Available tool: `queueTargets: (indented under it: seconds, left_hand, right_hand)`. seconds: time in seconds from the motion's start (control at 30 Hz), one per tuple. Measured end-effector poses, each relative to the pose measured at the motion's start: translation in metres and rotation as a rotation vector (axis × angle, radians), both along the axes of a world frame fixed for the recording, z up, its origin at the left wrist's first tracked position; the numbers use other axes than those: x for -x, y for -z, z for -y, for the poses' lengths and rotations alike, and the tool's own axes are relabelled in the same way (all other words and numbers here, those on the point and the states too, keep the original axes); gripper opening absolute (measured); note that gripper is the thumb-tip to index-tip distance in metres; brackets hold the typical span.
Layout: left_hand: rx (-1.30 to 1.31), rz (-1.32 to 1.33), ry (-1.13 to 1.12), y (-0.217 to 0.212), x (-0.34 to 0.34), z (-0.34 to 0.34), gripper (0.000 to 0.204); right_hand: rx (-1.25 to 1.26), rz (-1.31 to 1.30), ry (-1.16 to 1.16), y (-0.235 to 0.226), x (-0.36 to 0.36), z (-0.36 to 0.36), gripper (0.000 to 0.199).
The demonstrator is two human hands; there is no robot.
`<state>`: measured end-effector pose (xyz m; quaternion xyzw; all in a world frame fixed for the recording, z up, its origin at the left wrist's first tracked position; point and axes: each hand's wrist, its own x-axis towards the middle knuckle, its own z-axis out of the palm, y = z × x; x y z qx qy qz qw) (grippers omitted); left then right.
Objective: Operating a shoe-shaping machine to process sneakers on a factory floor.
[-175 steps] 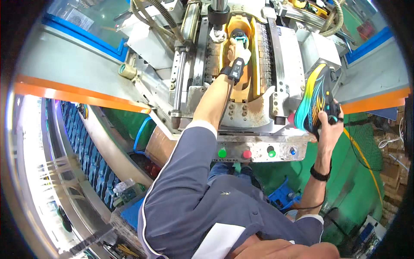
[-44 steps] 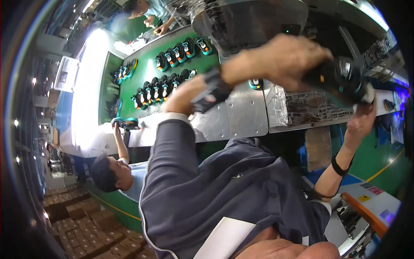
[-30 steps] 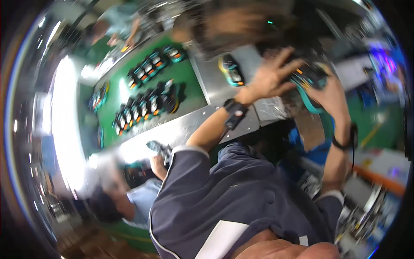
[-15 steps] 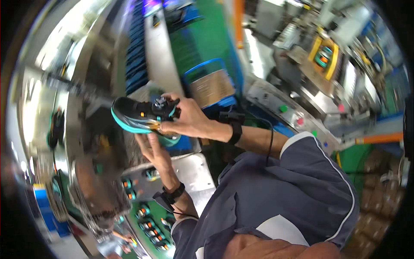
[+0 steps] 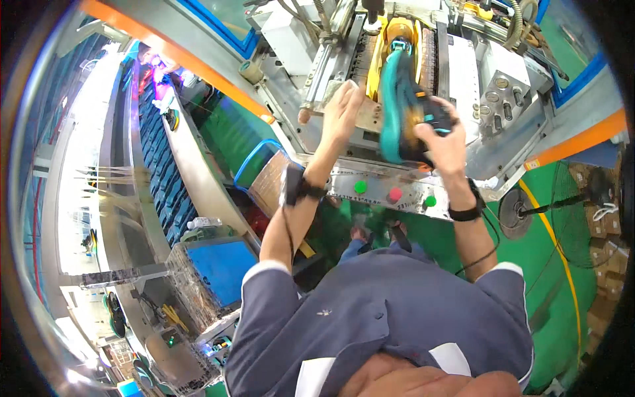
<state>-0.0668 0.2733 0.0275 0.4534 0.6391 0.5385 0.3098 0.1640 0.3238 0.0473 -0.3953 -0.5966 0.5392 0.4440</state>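
Observation:
My right hand point(image 5: 442, 137) grips a black shoe with a teal sole point(image 5: 399, 106), holding it upright in front of the grey pressing machine point(image 5: 463, 73). The shoe's toe points up toward the yellow shoe form point(image 5: 401, 32) in the machine's middle. My left hand point(image 5: 342, 111) is raised beside the shoe's left side, fingers spread, over the machine's front edge; it holds nothing. Both wrists wear black bands.
Below my hands a metal panel carries green and red push buttons point(image 5: 394, 194). A blue-rimmed bin point(image 5: 259, 165) and a blue crate point(image 5: 221, 266) stand to the left, next to a long conveyor line point(image 5: 159, 165). A black fan point(image 5: 516, 212) stands on the green floor at right.
The view has swung round from the conveyor side back to the pressing machine. The shoe, held sideways in both hands before, is now upright in my right hand at the machine.

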Motion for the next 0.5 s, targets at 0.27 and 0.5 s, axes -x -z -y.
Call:
queueTargets:
  seconds: [0.27,0.5]
  left_hand:
    - [0.248,-0.114,-0.048,0.088,0.011,-0.238,0.084]
    - [0.353,-0.566,-0.201,0.12,0.012,-0.301,0.062]
  right_hand:
    - [-0.078,0.105,0.468,-0.004,-0.084,-0.05,0.05]
    - [-0.104,0.207,0.653,0.009,-0.094,-0.08,0.045]
